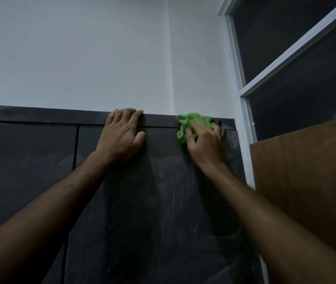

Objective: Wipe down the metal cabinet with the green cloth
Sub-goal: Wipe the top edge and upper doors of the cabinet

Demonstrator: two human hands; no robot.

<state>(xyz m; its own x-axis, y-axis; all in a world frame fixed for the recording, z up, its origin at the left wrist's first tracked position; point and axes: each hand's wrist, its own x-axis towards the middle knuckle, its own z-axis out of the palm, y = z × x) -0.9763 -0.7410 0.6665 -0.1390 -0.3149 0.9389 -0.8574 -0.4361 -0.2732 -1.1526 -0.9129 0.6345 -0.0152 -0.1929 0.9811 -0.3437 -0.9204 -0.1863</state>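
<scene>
At the cabinet's (142,201) top right corner, we are finding the cloth (189,123) bunched against the dark door face and upper rim. Our right hand (204,144) is pressing it there, fingers spread and curled over the wad, grip grasping the cloth. Our left hand (122,136) is bracing on the top edge, fingertips hooked over the rim, grip closed on that edge. We are judging the cloth soft, light and prone to bunching; holding it by a gathered wad under the palm is suiting it best. We are judging the metal stiff and smooth. Pale smears are showing lower on the door, so wiping is looking unfinished.
</scene>
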